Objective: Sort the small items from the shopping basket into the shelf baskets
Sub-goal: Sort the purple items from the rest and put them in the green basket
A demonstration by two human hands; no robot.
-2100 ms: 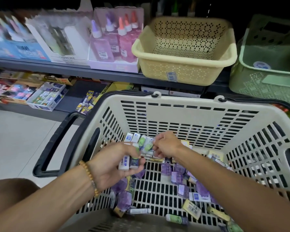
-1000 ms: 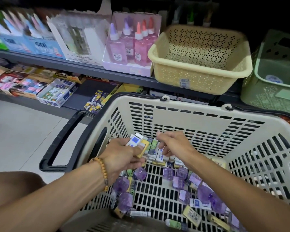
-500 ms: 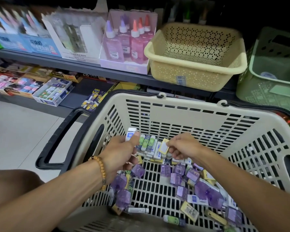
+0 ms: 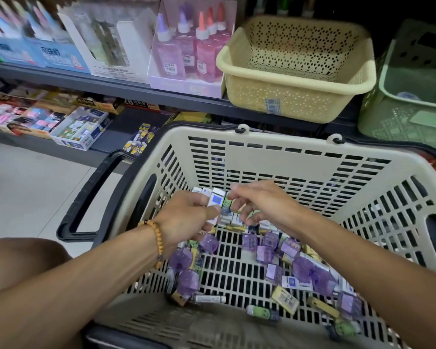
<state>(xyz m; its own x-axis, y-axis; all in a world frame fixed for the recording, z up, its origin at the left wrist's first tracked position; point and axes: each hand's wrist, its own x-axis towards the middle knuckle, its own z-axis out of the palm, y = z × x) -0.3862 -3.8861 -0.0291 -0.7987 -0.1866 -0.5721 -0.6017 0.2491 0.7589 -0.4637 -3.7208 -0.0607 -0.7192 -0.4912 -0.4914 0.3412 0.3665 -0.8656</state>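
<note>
Showing a shop aisle: pale floor tiles (image 4: 23, 192), grey shelf (image 4: 111, 88) carrying a yellow basket (image 4: 297, 107) and green basket (image 4: 398, 122). Inside the beige shopping basket (image 4: 275, 157), the left hand (image 4: 186, 217) clamps a white-blue eraser (image 4: 215, 205), long axis pointing away; the right hand (image 4: 264, 202) pinches a green eraser (image 4: 226, 204) beside it, near the far wall.

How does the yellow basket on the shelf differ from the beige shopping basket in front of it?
The yellow basket has small round holes; the beige shopping basket has long slots. The yellow basket shows nothing inside, while the shopping basket holds many small items, purple ones among them. The yellow basket sits on the shelf; the shopping basket stands lower, with a black handle, and both hands reach into it. Both are open-topped perforated plastic.
</note>
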